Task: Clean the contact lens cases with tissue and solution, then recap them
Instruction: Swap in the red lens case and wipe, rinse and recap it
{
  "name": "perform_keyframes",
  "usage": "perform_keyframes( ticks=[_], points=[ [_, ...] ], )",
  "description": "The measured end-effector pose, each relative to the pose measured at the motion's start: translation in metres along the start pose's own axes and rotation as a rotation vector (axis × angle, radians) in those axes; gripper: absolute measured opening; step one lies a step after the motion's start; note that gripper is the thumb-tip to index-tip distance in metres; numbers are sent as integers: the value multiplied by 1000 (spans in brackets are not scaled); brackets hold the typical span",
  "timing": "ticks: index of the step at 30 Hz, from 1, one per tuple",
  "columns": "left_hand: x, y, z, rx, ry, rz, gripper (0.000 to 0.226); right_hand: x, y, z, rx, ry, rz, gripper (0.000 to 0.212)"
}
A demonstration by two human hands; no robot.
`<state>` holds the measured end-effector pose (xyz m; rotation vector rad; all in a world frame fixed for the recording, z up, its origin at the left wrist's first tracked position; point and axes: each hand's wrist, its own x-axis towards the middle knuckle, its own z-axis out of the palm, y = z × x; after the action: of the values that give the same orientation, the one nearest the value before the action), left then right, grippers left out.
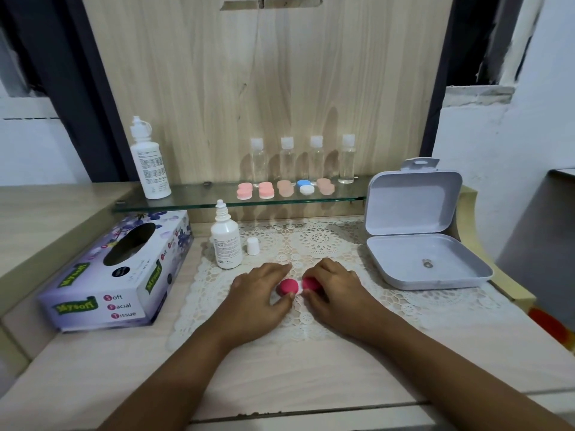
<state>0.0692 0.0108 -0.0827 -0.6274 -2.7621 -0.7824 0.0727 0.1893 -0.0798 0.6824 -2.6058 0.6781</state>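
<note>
Indoors, at the frame's left, a tissue box (pixel 115 272) lies beside an uncapped solution bottle (pixel 226 244). At centre, on a lace mat (pixel 326 241), the left hand (pixel 261 293) curls its fingers round the left end of a pink contact lens case (pixel 288 286); the right hand (pixel 337 290) grips its right end. An open grey box (pixel 426 265) sits at right.

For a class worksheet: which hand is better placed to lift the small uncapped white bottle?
Left. The left hand and right hand grip the pink lens case, but the small white plastic bottle stands nearer the left.
</note>
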Motion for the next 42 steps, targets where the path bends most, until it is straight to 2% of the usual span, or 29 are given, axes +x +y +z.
perform_keyframes(
  ticks=[3,5,9,15,20,22,27,37,42],
  points=[
    [0,-1,-2,-140,10,-5,64,0,0,0,8,10,0,21],
    [0,-1,-2,-140,32,1,57,0,0,0,10,14,0,21],
    [-1,-2,-2,-55,75,24,64,0,0,-1,-1,8,3,21],
    [-2,1,-4,-145,13,79,55,0,0,0,8,18,1,21],
    [-1,0,-2,-96,61,83,47,1,1,0,10,15,-2,21],
    [-2,0,-2,-80,68,99,52,0,2,1,7,17,-5,21],
    [-2,1,-2,-93,-44,113,60,0,2,1,8,23,-7,20],
    [-1,2,0,-33,82,127,41,0,2,1,9,15,5,22],
    [2,4,1,-84,96,65,29,0,3,2,24,8,18,22]
  ],
)
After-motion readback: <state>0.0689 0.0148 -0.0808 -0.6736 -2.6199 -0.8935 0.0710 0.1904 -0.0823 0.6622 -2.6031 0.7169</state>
